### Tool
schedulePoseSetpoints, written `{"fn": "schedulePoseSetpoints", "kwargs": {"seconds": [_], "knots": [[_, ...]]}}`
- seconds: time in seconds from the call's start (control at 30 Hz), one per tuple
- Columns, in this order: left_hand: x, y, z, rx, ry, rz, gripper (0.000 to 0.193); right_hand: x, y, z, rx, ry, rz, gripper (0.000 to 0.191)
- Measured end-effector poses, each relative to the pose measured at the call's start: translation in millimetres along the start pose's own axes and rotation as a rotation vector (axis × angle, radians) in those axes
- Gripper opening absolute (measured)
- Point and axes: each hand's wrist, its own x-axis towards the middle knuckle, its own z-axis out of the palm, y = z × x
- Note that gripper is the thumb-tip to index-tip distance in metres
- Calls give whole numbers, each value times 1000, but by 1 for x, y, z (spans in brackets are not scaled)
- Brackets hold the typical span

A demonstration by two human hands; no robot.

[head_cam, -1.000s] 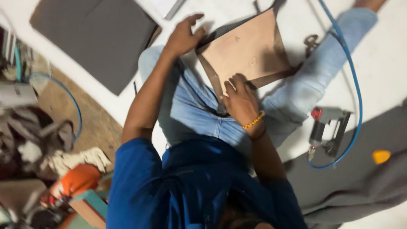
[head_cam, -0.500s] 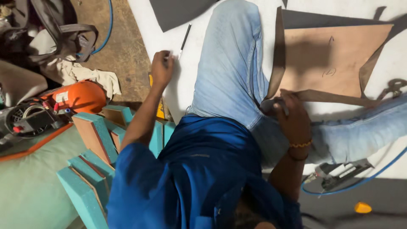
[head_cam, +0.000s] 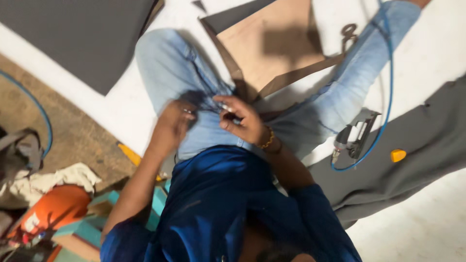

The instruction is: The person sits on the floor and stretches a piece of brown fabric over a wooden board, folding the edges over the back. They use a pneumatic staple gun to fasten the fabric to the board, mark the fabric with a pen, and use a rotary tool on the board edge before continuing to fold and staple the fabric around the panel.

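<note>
Resting on the lap, a small dark object [head_cam: 228, 115], blurred, is pinched by the right hand [head_cam: 245, 121]; the left hand [head_cam: 172, 123] is curled beside it, grip unclear. It is judged light and rigid, best held by its edges.

A small dark object [head_cam: 228, 112] is sitting pinched in the right hand's [head_cam: 242, 121] fingertips, over the lap of light blue jeans; blur is hiding its shape. The left hand [head_cam: 172, 123] is hovering just beside it, fingers curled, also blurred. A tan board [head_cam: 272, 46] with dark edging is lying flat on the white floor between the knees, just beyond both hands.
</note>
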Motion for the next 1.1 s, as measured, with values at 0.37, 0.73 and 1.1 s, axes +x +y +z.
{"fn": "schedulePoseSetpoints", "kwargs": {"seconds": [0.37,0.73,1.1], "knots": [[88,5,61,-91,-7,-239,12,-51,19,-161,464,728,-288,26],[145,-21,48,258,137,4,7,50,49,-203,-369,271,-80,12],[150,-16,55,431,56,80,9,52,43,-202,-624,216,-229,10]]}}
